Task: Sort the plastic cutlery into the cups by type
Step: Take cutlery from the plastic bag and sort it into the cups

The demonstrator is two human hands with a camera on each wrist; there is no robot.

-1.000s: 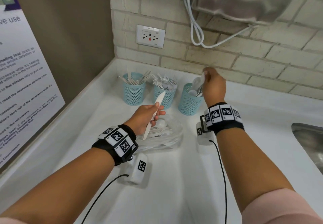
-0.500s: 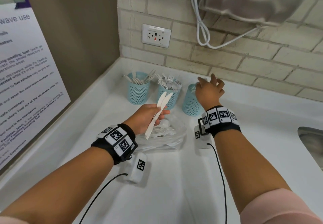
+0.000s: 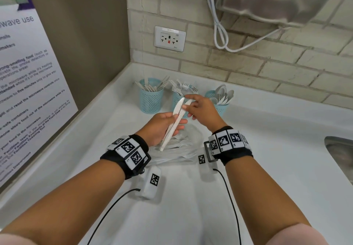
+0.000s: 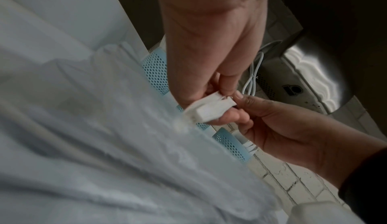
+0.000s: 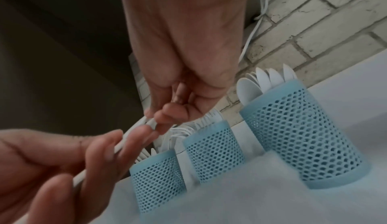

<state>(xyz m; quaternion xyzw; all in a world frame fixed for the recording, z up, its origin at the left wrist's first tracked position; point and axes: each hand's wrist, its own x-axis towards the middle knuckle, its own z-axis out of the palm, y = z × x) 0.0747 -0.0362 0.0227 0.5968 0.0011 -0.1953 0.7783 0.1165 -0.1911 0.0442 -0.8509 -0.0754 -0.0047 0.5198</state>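
White plastic knives [image 3: 176, 118], two of them, are held up over the desk [image 3: 267, 168] in the left hand [image 3: 162, 128], its grip clamped on the handles. The right hand [image 3: 204, 111] pinches the blade tips, its grip closed on them, just in front of the middle cup [image 3: 178, 101] full of forks. More cutlery [image 3: 177, 143] lies below.

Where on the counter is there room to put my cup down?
Bare counter lies between the right hand's arm and the sink, and along the left, between the poster wall and the left hand. It's crowded by the three blue cups and the loose cutlery pile.
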